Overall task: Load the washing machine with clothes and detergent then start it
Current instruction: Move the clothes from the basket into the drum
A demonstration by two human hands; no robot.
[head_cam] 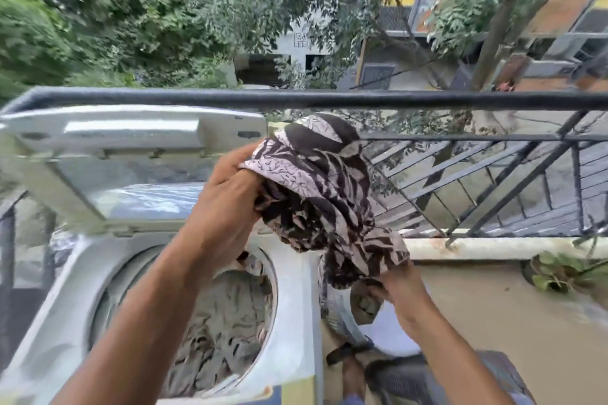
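Note:
A white top-loading washing machine (292,322) stands at lower left with its lid (131,138) raised. Patterned clothes (227,332) lie inside its drum. I hold a bundled dark brown and white leaf-print garment (316,194) above the machine's right rim. My left hand (227,204) grips the garment's upper part. My right hand (399,289) grips its lower end, over a white bucket (391,339) beside the machine. No detergent is in view.
A black metal railing (427,100) runs across just behind the machine, with a balcony ledge (493,246) below it. A potted plant (556,273) sits at right on the floor. My sandalled foot (352,368) shows beside the bucket.

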